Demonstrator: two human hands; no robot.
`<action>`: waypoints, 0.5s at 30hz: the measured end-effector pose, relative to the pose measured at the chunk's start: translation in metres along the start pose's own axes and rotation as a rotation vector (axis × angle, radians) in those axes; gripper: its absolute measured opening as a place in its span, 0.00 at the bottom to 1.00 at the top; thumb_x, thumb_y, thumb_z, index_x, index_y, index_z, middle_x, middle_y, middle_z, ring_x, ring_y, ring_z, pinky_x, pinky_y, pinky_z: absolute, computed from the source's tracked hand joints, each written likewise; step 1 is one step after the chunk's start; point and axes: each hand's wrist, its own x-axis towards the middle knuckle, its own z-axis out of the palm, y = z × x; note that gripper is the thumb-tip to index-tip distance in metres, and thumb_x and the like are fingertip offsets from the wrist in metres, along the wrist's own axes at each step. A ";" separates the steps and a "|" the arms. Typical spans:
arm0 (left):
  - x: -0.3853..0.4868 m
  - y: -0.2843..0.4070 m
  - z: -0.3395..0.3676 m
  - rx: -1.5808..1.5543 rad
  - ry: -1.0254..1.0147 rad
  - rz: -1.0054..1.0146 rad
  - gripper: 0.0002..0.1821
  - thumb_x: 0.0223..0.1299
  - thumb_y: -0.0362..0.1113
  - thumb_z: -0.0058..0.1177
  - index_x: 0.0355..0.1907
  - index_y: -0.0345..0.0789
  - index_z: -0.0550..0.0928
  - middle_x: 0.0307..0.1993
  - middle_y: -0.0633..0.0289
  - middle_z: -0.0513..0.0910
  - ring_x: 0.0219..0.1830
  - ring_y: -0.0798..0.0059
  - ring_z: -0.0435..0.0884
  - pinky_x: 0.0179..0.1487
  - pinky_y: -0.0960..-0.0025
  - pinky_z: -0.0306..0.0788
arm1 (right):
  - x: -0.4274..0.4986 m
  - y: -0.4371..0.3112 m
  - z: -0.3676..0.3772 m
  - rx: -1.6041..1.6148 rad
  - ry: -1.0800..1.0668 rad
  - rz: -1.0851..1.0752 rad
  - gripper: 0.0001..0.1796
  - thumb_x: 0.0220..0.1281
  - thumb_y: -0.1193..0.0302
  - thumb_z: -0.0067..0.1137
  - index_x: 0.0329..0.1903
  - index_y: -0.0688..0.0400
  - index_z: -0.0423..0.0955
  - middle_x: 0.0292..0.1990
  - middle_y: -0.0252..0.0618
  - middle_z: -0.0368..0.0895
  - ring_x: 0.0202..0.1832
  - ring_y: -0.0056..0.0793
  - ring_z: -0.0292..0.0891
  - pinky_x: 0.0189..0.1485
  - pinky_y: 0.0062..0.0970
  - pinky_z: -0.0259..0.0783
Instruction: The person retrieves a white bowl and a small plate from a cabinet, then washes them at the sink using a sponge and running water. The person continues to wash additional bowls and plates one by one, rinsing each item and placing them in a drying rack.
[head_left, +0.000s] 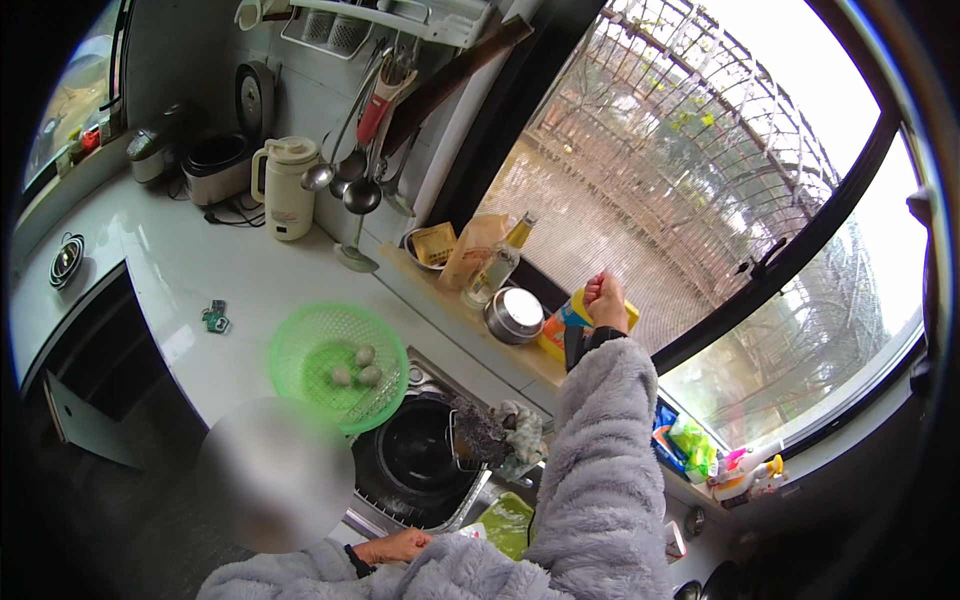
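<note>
My right hand (606, 300) is stretched out to the window sill, its fingers curled in front of a yellow and orange plastic bottle (555, 330); whether they grip it cannot be told. My left hand (394, 546) is low in the view near the sink's front edge, its fingers partly hidden by the grey fluffy sleeve. A green plastic colander (285, 360) holds several pale, egg-like round things (366, 356) and overlaps the sink corner. In the sink sits a black basin (420, 450). Beside it a wire rack (452, 442) holds a dark scrubber and a cloth (517, 435).
A steel container (514, 315), a glass bottle (491, 274) and a paper bag (472, 247) line the sill. Ladles (362, 196) hang above the counter by a cream jug (291, 187). A green tray (506, 525) lies right of the basin. Spray bottles (750, 472) stand at the right.
</note>
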 end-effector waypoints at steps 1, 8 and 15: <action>-0.001 -0.001 0.002 -0.009 -0.025 0.095 0.18 0.67 0.35 0.53 0.54 0.27 0.78 0.45 0.67 0.82 0.45 0.85 0.76 0.52 0.77 0.70 | 0.002 0.002 -0.002 -0.018 -0.029 -0.036 0.17 0.65 0.66 0.42 0.18 0.48 0.58 0.13 0.24 0.59 0.11 0.15 0.50 0.11 0.17 0.48; 0.062 -0.131 -0.019 -0.193 -0.191 -0.030 0.14 0.64 0.32 0.55 0.49 0.27 0.80 0.43 0.67 0.83 0.43 0.83 0.77 0.50 0.74 0.71 | 0.009 0.013 -0.015 -0.060 -0.061 -0.100 0.13 0.63 0.64 0.49 0.23 0.48 0.62 0.16 0.28 0.65 0.12 0.16 0.55 0.13 0.17 0.49; 0.055 -0.126 -0.020 -0.081 0.019 -0.019 0.14 0.64 0.39 0.57 0.46 0.30 0.82 0.33 0.75 0.80 0.34 0.89 0.74 0.39 0.79 0.69 | -0.032 0.012 -0.016 0.216 -0.125 0.030 0.22 0.69 0.54 0.43 0.52 0.60 0.65 0.48 0.57 0.74 0.46 0.48 0.76 0.47 0.42 0.79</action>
